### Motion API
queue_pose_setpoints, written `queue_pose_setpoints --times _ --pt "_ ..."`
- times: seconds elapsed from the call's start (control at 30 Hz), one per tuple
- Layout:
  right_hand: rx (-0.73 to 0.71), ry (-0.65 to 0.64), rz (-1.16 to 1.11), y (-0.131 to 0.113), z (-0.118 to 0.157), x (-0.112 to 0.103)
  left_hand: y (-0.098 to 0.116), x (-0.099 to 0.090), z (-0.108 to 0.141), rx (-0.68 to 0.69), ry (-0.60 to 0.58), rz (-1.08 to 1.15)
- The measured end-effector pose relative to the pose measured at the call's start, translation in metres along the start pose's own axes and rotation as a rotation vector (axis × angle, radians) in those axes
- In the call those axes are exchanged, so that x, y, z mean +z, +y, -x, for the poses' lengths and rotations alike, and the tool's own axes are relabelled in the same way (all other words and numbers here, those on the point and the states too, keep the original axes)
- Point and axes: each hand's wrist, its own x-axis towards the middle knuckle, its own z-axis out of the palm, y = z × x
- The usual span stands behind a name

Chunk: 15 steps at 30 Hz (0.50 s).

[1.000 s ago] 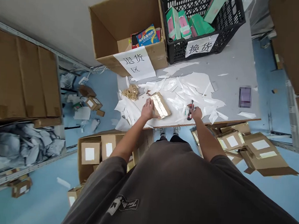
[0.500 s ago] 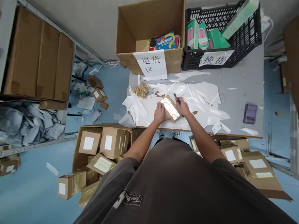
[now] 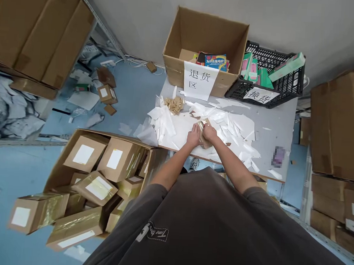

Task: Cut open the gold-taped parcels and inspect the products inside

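A small brown cardboard box (image 3: 205,142) with shiny clear tape lies near the front edge of the table. On its left side my left hand (image 3: 194,136) is closed round it, fingers on the top. My right hand (image 3: 209,132) is curled into a fist over the box's upper right part. A red and black utility knife showed in that fist a moment earlier; the hand now hides it. Torn white paper scraps (image 3: 240,129) lie around the box, and a crumpled brown wad (image 3: 174,105) sits to its upper left.
At the back stand an open carton (image 3: 172,65) holding books and a black crate (image 3: 271,58) with green and pink boxes. A blurred phone-like object (image 3: 278,156) lies at the right. On the floor at left, a large carton (image 3: 56,168) overflows with taped parcels. Shelving flanks both sides.
The camera view has turned and shifted, showing more of the left carton. My right fist has moved from the box's right edge onto its top, and the knife has gone out of sight.
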Motion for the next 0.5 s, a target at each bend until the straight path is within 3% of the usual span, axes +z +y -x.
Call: queue_pose_setpoints --times 0.23,0.37,0.5 --pt "0.055 -0.192 0.244 -0.013 -0.007 -0.015 0.001 -0.001 -0.003 -0.033 -0.013 0.002" --pt "0.141 -0.304 0.19 0.017 0.034 -0.008 0.004 0.001 -0.005 -0.068 0.001 -0.011" --pt "0.161 -0.22 0.104 0.049 0.089 0.009 0.013 0.001 -0.011 -0.103 0.003 -0.004"
